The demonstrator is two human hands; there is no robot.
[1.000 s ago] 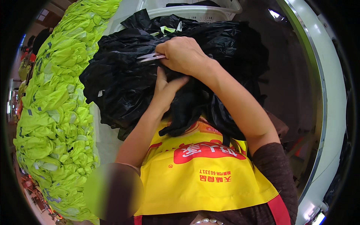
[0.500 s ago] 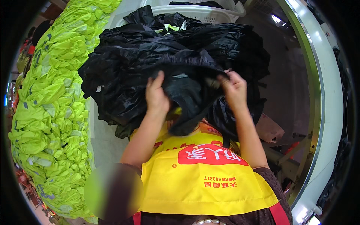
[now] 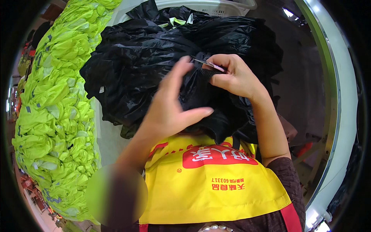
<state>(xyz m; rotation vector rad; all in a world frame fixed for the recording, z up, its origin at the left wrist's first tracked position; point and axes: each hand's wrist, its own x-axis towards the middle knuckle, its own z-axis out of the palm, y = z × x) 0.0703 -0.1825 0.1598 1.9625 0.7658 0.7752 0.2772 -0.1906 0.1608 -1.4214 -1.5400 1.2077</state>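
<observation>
A heap of thin, shiny black garments (image 3: 131, 73) lies before me, its front edge hanging down against my yellow apron (image 3: 216, 197). In my right hand (image 3: 239, 77) are small thread snips (image 3: 210, 64), their narrow metal blades pointing left over the cloth. A dark ribbed edge of a garment (image 3: 210, 72) shows just under those fingers; whether they also pinch it I cannot tell. My left hand (image 3: 168, 104), slightly blurred, is over the left part of the heap with thumb and fingers spread, holding nothing.
Along the left runs a tall pile of bright yellow-green garments (image 3: 58, 127). White plastic baskets (image 3: 216, 9) stand behind the black heap. A pale curved-looking edge with a metal rim (image 3: 340, 96) bounds the right side. Pale table surface (image 3: 110, 141) shows at the left.
Both hands were spreading a black garment's opening. Now my left hand has let go and the fingers are spread; my right hand has moved up and left, its snips now visible.
</observation>
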